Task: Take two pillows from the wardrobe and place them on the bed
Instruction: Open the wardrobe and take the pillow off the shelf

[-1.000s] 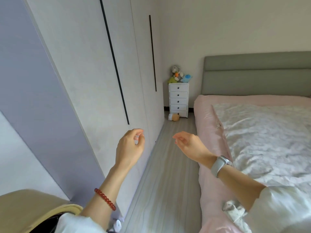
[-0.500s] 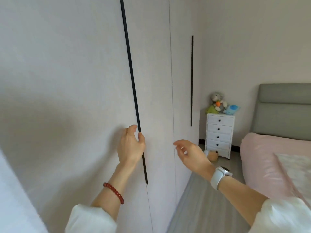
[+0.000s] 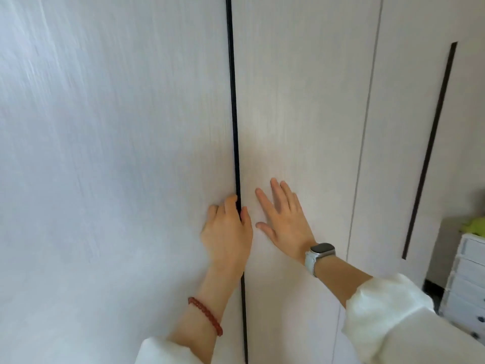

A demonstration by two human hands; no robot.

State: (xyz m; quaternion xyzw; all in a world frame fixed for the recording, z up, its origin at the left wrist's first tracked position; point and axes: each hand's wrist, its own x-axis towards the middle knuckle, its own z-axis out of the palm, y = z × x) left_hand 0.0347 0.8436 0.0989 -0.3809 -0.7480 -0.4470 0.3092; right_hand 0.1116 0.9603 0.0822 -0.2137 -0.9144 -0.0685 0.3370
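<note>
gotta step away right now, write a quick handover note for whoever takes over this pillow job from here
Left hand: fingers hooked into the black handle strip at the edge of the wardrobe door; it holds no object.
Right hand: open, palm flat against the neighbouring door, holding nothing.
Things: both doors look shut; no pillows and no bed in view. A white drawer unit stands at the far right.
Done: the person has reached the wardrobe and taken hold of the handle.
Left: pull the door open, take out two pillows, carry them to the bed.
</note>
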